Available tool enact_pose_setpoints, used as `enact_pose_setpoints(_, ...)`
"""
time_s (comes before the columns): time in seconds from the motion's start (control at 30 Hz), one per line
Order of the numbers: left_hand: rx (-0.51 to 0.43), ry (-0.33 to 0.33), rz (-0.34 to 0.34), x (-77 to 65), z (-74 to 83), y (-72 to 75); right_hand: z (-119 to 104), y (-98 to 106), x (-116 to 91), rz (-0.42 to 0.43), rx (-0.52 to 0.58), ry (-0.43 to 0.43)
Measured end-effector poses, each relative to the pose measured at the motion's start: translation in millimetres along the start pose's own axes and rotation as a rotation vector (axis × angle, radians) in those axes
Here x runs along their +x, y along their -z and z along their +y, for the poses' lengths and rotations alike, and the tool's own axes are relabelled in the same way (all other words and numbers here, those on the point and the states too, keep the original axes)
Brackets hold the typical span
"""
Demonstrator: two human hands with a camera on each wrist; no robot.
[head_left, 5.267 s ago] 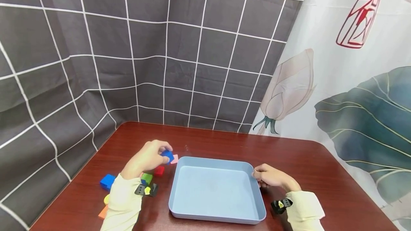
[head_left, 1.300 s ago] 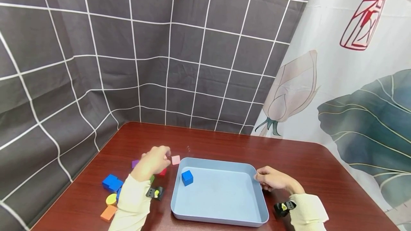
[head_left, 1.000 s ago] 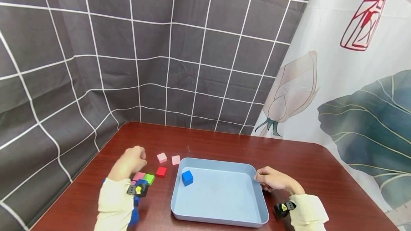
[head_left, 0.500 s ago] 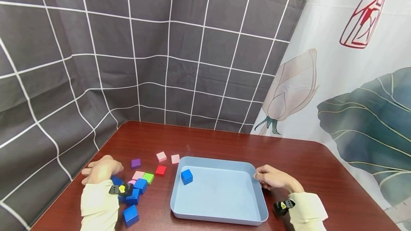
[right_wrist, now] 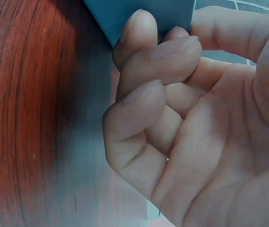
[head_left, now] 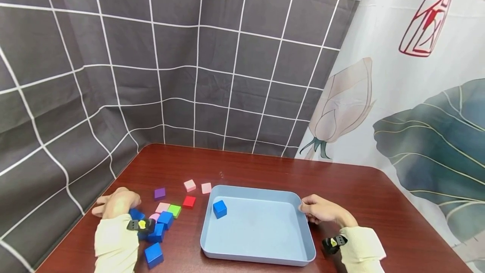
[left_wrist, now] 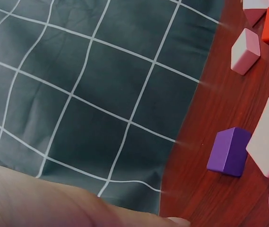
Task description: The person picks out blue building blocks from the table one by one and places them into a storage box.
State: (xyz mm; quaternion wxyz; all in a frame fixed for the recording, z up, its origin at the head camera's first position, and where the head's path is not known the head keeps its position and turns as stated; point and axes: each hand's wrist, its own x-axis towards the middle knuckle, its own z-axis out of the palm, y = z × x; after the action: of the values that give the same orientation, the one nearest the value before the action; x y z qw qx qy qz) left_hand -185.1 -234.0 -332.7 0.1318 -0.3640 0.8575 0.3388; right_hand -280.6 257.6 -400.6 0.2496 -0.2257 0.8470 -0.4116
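Observation:
My left hand (head_left: pixel 119 203) is low at the table's left edge, palm down, fingers spread toward the left. Beside its thumb side lies a blue block (head_left: pixel 136 214), partly hidden. In the left wrist view a straight digit (left_wrist: pixel 91 205) stretches along the bottom, with a purple block (left_wrist: pixel 228 152) to its right. My right hand (head_left: pixel 321 210) pinches the right rim of a light blue tray (head_left: pixel 261 231); its other fingers are curled, as the right wrist view shows. Inside the tray, near its left wall, sits a blue cube (head_left: pixel 219 209).
Left of the tray lie a red block (head_left: pixel 189 202), a green block (head_left: pixel 174 210), several pink pieces (head_left: pixel 190 186) and several blue blocks (head_left: pixel 154 255). The reddish-brown table (head_left: pixel 242 167) meets a grey gridded curtain (head_left: pixel 219 75) behind and at left.
The blue cube, held by my left hand in the oldest frame, now rests in the tray. The left hand then swept left past the pink pieces. My right hand stays at the tray rim.

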Motion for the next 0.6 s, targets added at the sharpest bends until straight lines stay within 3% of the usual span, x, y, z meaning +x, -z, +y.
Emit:
enact_pose_setpoints(0.03,0.007,-0.006,-0.009,-10.5,3.2,2.0,-0.2,0.3,0.1,-0.001,0.000,0.001)
enact_pose_setpoints(0.07,0.012,-0.013,-0.006,-12.3,3.3,1.3,-0.3,0.5,0.2,-0.003,0.001,0.002)
enact_pose_setpoints(0.2,0.027,-0.010,0.003,28.8,-8.1,-12.3,-1.1,1.0,0.0,-0.007,0.000,0.005)
enact_pose_setpoints(0.3,0.041,-0.016,0.011,43.4,-12.4,-17.6,-1.1,1.0,-0.4,-0.011,-0.002,0.009)
enact_pose_setpoints(0.6,0.084,-0.036,0.063,39.5,-10.3,-18.0,0.4,0.5,0.6,0.002,-0.006,-0.005)
